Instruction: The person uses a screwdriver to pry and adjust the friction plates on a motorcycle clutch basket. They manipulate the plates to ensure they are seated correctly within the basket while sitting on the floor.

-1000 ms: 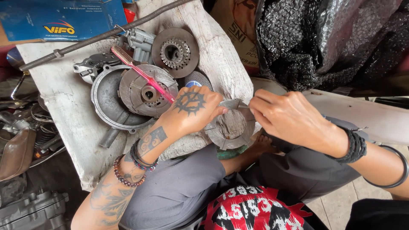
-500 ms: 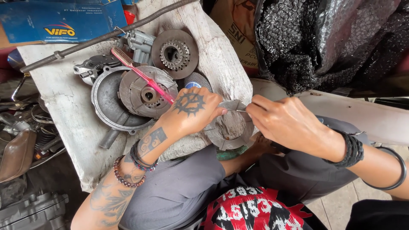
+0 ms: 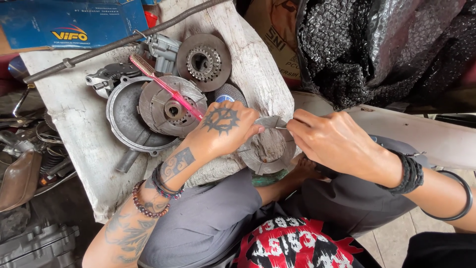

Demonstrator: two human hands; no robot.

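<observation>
Fingers (image 3: 297, 128) of my right hand (image 3: 342, 144) pinch a strip (image 3: 270, 121) against the ring (image 3: 267, 151) my left hand (image 3: 223, 131) clamps; I judge scraping underway, next needing ring rotation toward six o'clock.

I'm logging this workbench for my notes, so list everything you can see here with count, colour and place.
wooden slab: one, whitish, worn, under the parts
friction ring: one, grey, at the slab's near edge, under both hands
metal strip: one, grey, pinched between the two hands
clutch drum: one, grey, left of centre on the slab
clutch plate assembly: one, brownish grey, resting in the drum
toothbrush: one, pink, lying across the assembly
sprocket disc: one, rusty brown, far side of the slab
long spring: one, dark, across the far left
cardboard box: one, blue, top left
bubble wrap: one heap, black, top right
left hand: tattooed, on the ring
right hand: gripping the strip
</observation>
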